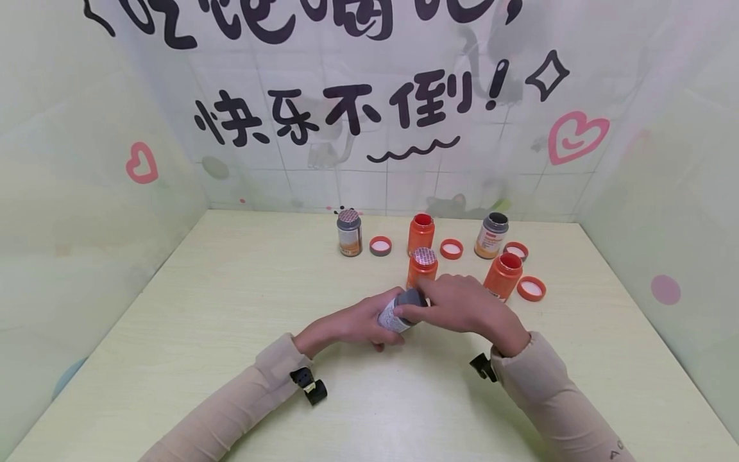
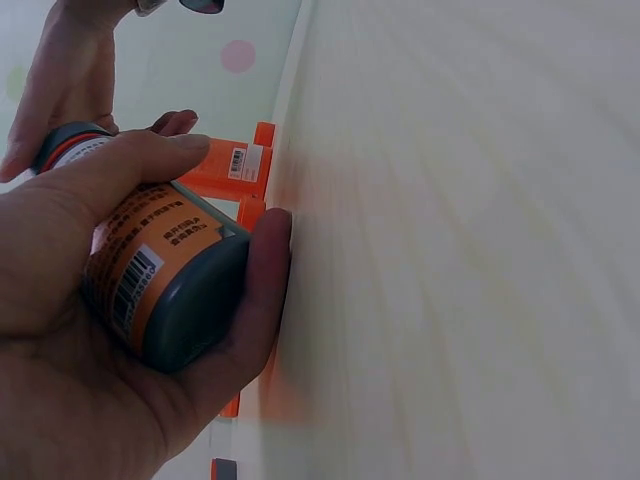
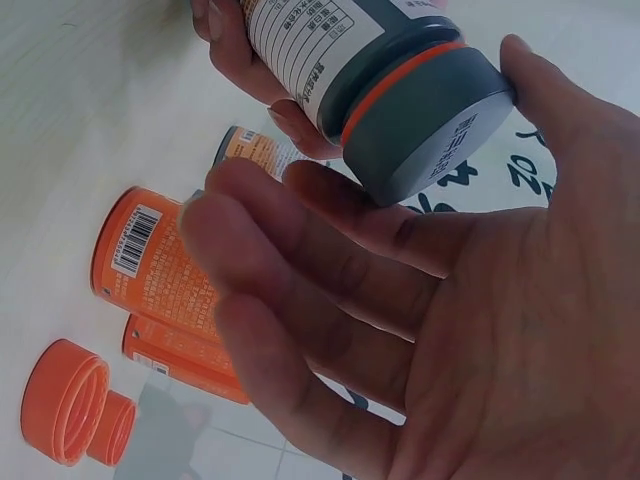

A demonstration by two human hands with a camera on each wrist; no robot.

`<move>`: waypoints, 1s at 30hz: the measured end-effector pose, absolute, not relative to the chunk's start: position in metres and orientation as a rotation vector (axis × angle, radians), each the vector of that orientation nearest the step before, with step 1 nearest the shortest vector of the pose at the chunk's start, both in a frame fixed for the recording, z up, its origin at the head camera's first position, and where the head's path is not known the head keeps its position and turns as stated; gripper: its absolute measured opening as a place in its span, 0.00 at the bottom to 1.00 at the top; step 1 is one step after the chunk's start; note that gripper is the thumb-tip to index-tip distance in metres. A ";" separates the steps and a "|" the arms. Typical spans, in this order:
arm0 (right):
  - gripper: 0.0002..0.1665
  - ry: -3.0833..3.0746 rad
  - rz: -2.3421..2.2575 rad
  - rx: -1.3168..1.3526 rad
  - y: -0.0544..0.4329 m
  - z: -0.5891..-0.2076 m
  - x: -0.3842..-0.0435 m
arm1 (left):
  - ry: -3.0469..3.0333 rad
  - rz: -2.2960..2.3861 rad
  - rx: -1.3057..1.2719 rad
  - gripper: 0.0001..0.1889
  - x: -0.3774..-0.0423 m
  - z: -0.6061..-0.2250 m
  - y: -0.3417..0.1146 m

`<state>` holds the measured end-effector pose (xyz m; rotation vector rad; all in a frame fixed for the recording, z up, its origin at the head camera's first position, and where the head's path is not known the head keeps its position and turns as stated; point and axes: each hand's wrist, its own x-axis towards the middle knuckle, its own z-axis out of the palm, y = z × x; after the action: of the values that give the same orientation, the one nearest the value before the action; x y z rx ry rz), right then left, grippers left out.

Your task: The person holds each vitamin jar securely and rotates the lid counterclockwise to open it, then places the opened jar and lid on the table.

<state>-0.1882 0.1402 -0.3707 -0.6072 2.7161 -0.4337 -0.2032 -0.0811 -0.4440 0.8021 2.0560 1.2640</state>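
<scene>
My left hand (image 1: 369, 319) grips a dark grey plastic bottle (image 2: 165, 260) round its body, tilted above the table. The bottle carries an orange and white label with a barcode. Its dark grey cap (image 3: 430, 125) is on, with an orange ring beneath it. The thumb and forefinger of my right hand (image 1: 464, 305) pinch this cap from opposite sides, while the other fingers reach past it. Just beyond the hands stands an orange bottle (image 1: 423, 271) with a patterned foil seal on its mouth, its lower part partly hidden.
Behind are a foil-sealed grey bottle (image 1: 349, 239), an uncapped orange bottle (image 1: 421, 237) and an uncapped grey bottle (image 1: 491, 240). Another uncapped orange bottle (image 1: 502, 277) stands by the right hand. Several loose caps, one of them orange (image 1: 531, 289), lie beside them. A printed curtain (image 1: 358, 186) closes the back.
</scene>
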 end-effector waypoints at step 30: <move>0.31 2.696 -0.416 -0.727 0.142 -0.370 -0.187 | 2.048 1.271 0.808 0.29 -0.204 -0.445 -0.081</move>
<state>-0.1869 0.1421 -0.3700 -0.7273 2.6956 -0.4156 -0.2036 -0.0810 -0.4450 0.8081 2.0480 1.2706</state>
